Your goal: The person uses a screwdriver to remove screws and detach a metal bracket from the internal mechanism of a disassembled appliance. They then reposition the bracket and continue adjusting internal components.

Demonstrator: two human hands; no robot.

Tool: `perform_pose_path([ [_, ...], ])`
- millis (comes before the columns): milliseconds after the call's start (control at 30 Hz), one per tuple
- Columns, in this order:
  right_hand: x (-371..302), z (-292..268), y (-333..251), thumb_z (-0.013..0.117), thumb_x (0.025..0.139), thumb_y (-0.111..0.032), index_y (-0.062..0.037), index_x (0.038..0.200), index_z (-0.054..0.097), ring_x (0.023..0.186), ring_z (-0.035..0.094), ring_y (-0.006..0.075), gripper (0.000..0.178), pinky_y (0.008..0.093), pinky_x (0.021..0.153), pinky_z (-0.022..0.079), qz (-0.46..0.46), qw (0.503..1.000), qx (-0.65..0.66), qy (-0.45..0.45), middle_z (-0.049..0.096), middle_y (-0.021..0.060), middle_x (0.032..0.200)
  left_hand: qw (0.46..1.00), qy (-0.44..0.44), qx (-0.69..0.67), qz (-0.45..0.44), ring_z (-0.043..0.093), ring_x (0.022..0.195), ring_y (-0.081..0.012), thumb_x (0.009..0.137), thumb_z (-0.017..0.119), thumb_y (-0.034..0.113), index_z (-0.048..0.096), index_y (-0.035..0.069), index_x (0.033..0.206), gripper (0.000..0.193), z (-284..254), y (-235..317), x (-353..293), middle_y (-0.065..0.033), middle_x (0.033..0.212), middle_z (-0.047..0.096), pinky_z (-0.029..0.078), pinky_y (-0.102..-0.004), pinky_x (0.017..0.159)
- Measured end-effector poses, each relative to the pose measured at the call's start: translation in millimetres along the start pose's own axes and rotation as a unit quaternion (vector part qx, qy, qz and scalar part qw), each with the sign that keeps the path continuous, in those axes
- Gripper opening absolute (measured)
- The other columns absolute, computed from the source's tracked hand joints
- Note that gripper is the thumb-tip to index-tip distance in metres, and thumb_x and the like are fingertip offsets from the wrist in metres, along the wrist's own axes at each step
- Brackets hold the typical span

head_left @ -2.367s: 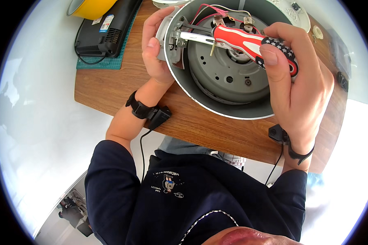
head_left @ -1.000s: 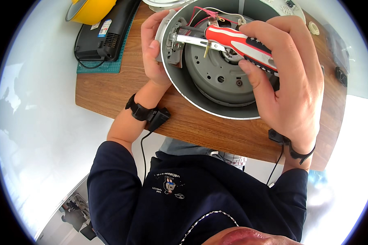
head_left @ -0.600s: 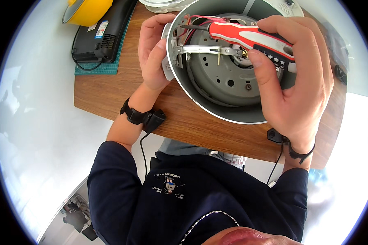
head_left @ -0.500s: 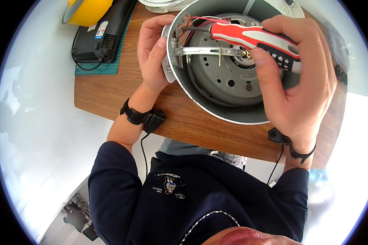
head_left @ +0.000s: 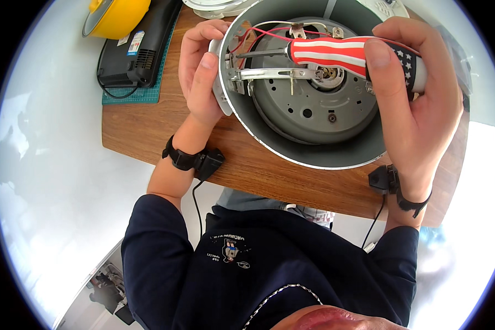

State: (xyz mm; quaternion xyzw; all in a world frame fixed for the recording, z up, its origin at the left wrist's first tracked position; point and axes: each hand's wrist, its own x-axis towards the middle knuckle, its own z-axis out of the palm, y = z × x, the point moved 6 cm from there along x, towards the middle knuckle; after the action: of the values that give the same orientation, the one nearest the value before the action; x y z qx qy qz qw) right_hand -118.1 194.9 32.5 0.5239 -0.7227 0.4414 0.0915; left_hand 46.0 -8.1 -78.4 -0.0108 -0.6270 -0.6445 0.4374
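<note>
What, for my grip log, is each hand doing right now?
Left hand: holding the pale side piece of the metal housing.
Right hand: closed around the screwdriver by its handle.

My screwdriver handle (head_left: 330,54): red-and-white stripes, white stars on black.
Housing interior (head_left: 313,154): grey.
Wires (head_left: 273,34): red, white.
Cutting mat (head_left: 148,95): green.
My shirt (head_left: 313,258): navy.

Brn tbl (head_left: 154,124), grn mat (head_left: 148,96), gry rnd shell (head_left: 286,149)

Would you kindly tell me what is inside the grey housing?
A grey disc, red and white wires, a metal strip and part of a screwdriver. The screwdriver and right hand cover some areas; anything beneath the disc is hidden.
</note>
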Motion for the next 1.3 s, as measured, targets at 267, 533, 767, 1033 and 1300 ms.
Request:
perform_pose_path([
  [267, 0.0, 4.6, 16.8, 0.067, 0.102, -0.032, -0.0033, 0.110, 0.069, 0.092, 0.062, 0.0096, 0.030, 0.0226, 0.084, 0.049, 0.027, 0.997, 0.062, -0.021, 0.069, 0.0021, 0.098, 0.999, -0.027, -0.035, -0.001, 0.054, 0.119, -0.0220, 0.096, 0.059, 0.016, 0.053, 0.001, 0.118, 0.027, 2.4, 3.4, 4.7, -0.0140, 0.122, 0.055, 0.046, -0.0393, 0.105],
  [533, 0.3, 6.4, 21.1, 0.065, 0.104, -0.035, -0.0040, 0.111, 0.069, 0.092, 0.061, 0.0089, 0.032, 0.0217, 0.084, 0.048, 0.041, 0.996, 0.079, -0.022, 0.068, 0.0013, 0.099, 0.999, -0.021, -0.040, 0.004, 0.054, 0.116, -0.0204, 0.095, 0.059, 0.014, 0.055, 0.001, 0.115, 0.024, 0.8, 5.6, 4.8, -0.0129, 0.120, 0.055, 0.045, -0.0375, 0.104],
  [767, 0.7, 9.3, 26.1, 0.064, 0.105, -0.035, -0.0040, 0.113, 0.069, 0.091, 0.059, 0.0077, 0.032, 0.0205, 0.083, 0.046, 0.048, 0.993, 0.104, -0.037, 0.067, 0.0014, 0.098, 0.999, -0.012, -0.033, 0.017, 0.055, 0.116, -0.0209, 0.095, 0.060, 0.013, 0.056, 0.001, 0.114, 0.023, 0.0, 5.0, 5.3, -0.0122, 0.121, 0.055, 0.045, -0.0379, 0.104],
  [1033, -1.4, 12.7, 32.7, 0.062, 0.106, -0.034, -0.0035, 0.114, 0.069, 0.092, 0.058, 0.0066, 0.032, 0.0195, 0.083, 0.045, 0.088, 0.983, 0.154, -0.037, 0.067, 0.0006, 0.100, 0.999, -0.013, -0.032, 0.031, 0.055, 0.117, -0.0239, 0.096, 0.064, 0.015, 0.056, 0.001, 0.114, 0.025, 0.5, 6.4, 5.4, -0.0121, 0.120, 0.055, 0.046, -0.0398, 0.103],
  [1300, 9.1, 13.7, 36.7, 0.056, 0.109, -0.031, -0.0017, 0.109, 0.070, 0.089, 0.057, 0.0059, 0.033, 0.0208, 0.083, 0.044, 0.111, 0.979, 0.158, -0.067, 0.066, -0.0005, 0.097, 0.999, -0.005, -0.014, 0.045, 0.056, 0.115, -0.0244, 0.095, 0.064, 0.015, 0.057, 0.001, 0.112, 0.023, 2.7, 9.7, 8.0, -0.0122, 0.118, 0.055, 0.046, -0.0404, 0.103],
])
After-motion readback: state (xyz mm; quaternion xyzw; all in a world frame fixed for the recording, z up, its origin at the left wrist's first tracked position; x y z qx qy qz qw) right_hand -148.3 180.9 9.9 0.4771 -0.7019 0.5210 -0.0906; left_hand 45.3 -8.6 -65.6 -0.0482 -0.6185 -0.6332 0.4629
